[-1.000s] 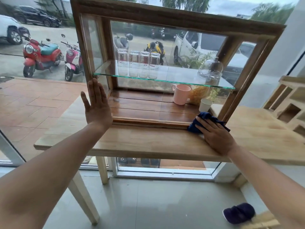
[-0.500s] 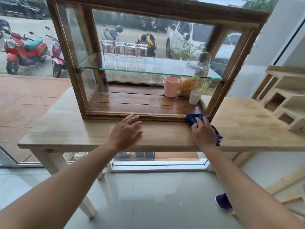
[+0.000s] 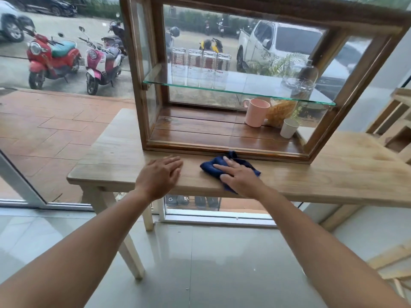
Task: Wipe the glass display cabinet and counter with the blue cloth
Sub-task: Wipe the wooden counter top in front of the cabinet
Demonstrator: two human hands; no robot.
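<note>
Since the earlier frame your right hand (image 3: 239,177) has slid the cloth (image 3: 213,166) leftward along the tabletop (image 3: 333,174), below the cabinet (image 3: 255,150). Its fingers press flat on it; your left hand (image 3: 159,175) rests fingers together, frame centre.

Four glasses (image 3: 198,67), two cups (image 3: 256,112).

Your single head camera looks forward and down from standing height, close over the counter (image 3: 124,156), squarely facing the cabinet (image 3: 255,16) and window.
</note>
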